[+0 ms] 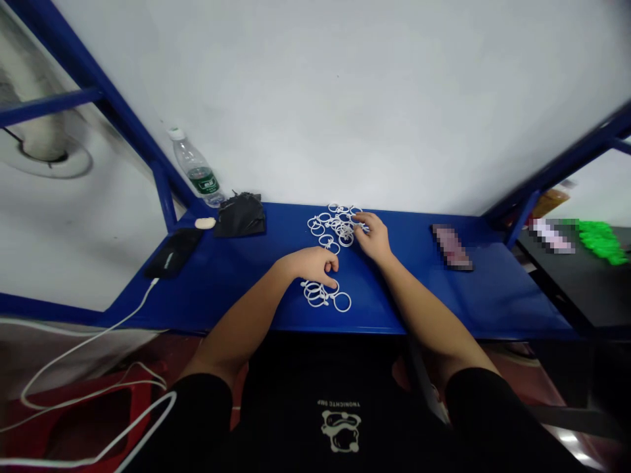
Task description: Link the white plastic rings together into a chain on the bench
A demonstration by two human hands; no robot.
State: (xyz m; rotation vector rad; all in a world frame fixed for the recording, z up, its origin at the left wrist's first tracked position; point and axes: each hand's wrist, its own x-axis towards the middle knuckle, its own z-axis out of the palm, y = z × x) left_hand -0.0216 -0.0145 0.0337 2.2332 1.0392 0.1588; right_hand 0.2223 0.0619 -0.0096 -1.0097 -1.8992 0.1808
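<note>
Two groups of thin white rings with small knob-like parts lie on the blue tabletop (236, 272). The larger heap of rings (340, 226) is at the back, near the wall. My right hand (373, 236) reaches into its right side, thumb and fingers apart, fingertips touching or just over the rings. A smaller group of rings (315, 294) lies closer to the front edge. Above it is my left hand (313, 264), its fingers curled and a gap between thumb and forefinger. The left thumb tip overlaps one ring; whether it touches is unclear.
At the back left stand a plastic bottle (197, 171) and a crumpled black bag (240, 215), with a pale oval piece (205, 223) beside them. A black power bank (173, 253) trails a white cable (123, 320). A phone (451, 248) lies right. Blue frame bars flank both sides.
</note>
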